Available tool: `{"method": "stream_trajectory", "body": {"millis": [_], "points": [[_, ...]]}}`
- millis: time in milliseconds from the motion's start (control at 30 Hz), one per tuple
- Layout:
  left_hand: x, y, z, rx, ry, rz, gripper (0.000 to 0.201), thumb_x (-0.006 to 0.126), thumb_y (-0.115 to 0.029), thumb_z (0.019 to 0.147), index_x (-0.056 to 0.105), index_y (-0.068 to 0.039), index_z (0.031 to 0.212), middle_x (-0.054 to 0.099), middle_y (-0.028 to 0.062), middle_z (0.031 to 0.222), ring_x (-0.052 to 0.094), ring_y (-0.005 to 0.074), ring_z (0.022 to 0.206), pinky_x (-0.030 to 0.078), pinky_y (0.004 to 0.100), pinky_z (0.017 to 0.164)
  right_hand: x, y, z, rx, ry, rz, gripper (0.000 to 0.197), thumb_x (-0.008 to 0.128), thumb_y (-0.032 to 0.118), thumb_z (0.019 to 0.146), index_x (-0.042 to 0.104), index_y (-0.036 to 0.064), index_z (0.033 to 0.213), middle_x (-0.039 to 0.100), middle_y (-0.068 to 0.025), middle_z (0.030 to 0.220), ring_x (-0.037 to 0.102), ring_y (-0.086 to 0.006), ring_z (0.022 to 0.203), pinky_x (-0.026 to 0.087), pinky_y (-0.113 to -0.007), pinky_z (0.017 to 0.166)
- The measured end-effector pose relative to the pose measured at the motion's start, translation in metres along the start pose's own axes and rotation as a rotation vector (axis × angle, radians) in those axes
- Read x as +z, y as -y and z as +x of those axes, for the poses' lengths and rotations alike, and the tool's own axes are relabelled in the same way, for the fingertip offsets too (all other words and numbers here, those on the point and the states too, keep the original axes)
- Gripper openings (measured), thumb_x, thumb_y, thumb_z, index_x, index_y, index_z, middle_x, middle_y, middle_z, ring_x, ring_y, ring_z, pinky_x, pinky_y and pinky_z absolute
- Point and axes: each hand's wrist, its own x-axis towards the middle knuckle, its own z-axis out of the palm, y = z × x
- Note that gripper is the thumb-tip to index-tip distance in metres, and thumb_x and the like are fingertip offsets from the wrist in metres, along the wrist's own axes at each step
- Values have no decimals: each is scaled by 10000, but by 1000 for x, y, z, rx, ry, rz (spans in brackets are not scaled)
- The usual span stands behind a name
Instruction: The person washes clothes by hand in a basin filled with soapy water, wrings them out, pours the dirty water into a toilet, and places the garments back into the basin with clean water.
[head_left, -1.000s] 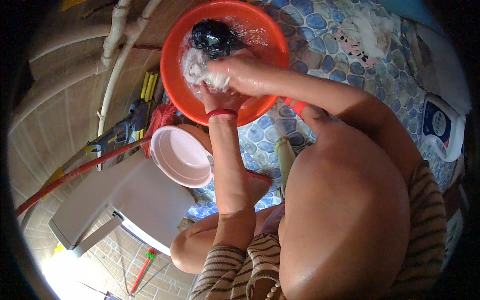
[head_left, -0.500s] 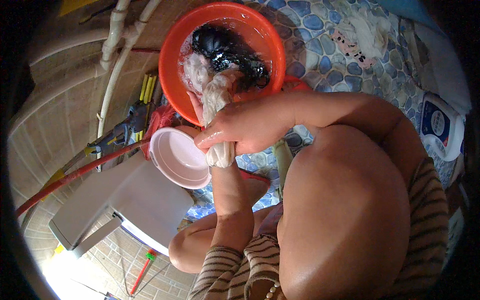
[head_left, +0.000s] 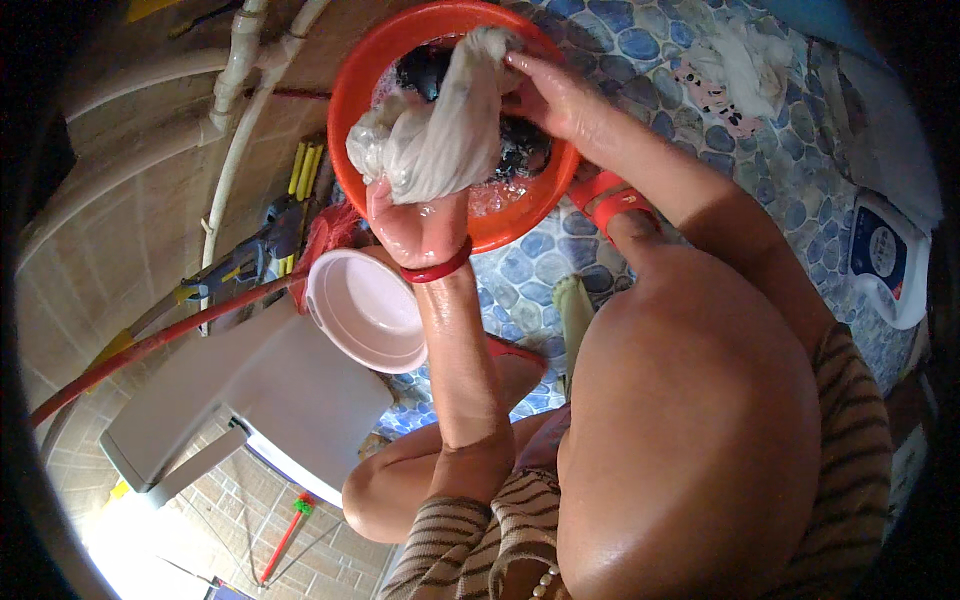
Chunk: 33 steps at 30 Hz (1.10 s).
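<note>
A wet white cloth (head_left: 440, 145) is bunched up and stretched over the orange-red basin (head_left: 345, 95). My left hand (head_left: 415, 225), with a red bangle at the wrist, holds its lower end from beneath; most of the fingers are hidden under the folds. At the cloth's upper right end, my right hand (head_left: 545, 95) grips it between thumb and fingers. Dark, shiny wet fabric (head_left: 525, 150) lies in sudsy water inside the basin, partly covered by the cloth. What kind of garment the cloth is cannot be made out.
Beside my left forearm is a pale pink bowl (head_left: 370, 310). A white cloth (head_left: 750, 75) and a spotted pink one (head_left: 715, 100) lie on the pebble-patterned floor (head_left: 530, 260). A white detergent jug (head_left: 885, 255) stands at right. Pipes (head_left: 235, 90) and a red pole (head_left: 170, 345) are at left.
The cloth has come up from the water and is spread between my hands. My right hand has moved from near my left wrist to the cloth's far right end.
</note>
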Motion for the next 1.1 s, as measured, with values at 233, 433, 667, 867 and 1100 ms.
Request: {"method": "stream_trajectory", "body": {"millis": [233, 433, 667, 867, 1100], "points": [[28, 32, -18, -48, -72, -166, 610, 601, -321, 770, 414, -105, 1310, 377, 117, 1377, 325, 319, 1279, 202, 517, 1075, -3, -57, -4, -539, 544, -483, 578, 598, 247, 849, 329, 80, 1332, 415, -86, 1318, 411, -203, 1193, 313, -322, 1029], [-12, 35, -30, -196, -154, -195, 521, 468, -392, 892, 404, -103, 1322, 396, 101, 1369, 345, 290, 1272, 221, 495, 1072, 3, -28, -11, 42, 517, 57, 487, 560, 366, 867, 445, 104, 1261, 494, -61, 1251, 476, -176, 1123, 368, -310, 985], [-31, 27, -27, -227, -286, -189, 526, 442, -423, 907, 418, -70, 1296, 424, 111, 1344, 385, 293, 1244, 243, 470, 1073, -4, -40, -6, 146, 277, 79, 524, 528, 524, 842, 543, 123, 1177, 571, -34, 1158, 537, -147, 1039, 433, -320, 918], [-20, 32, -32, -189, -179, 275, 554, 525, -398, 877, 377, -107, 1324, 434, 98, 1331, 416, 279, 1219, 318, 458, 1036, 22, -20, -11, 161, 266, -179, 463, 605, 408, 823, 561, 85, 1152, 592, -48, 1121, 572, -183, 986, 451, -323, 893], [-27, 27, -14, -192, -44, 933, 583, 697, -229, 774, 411, -1, 1228, 538, 93, 1117, 534, 191, 1007, 441, 323, 860, 32, -31, 19, -319, 85, -1049, 451, 753, 265, 630, 624, 8, 979, 636, -96, 947, 603, -192, 886, 479, -309, 787]]}}
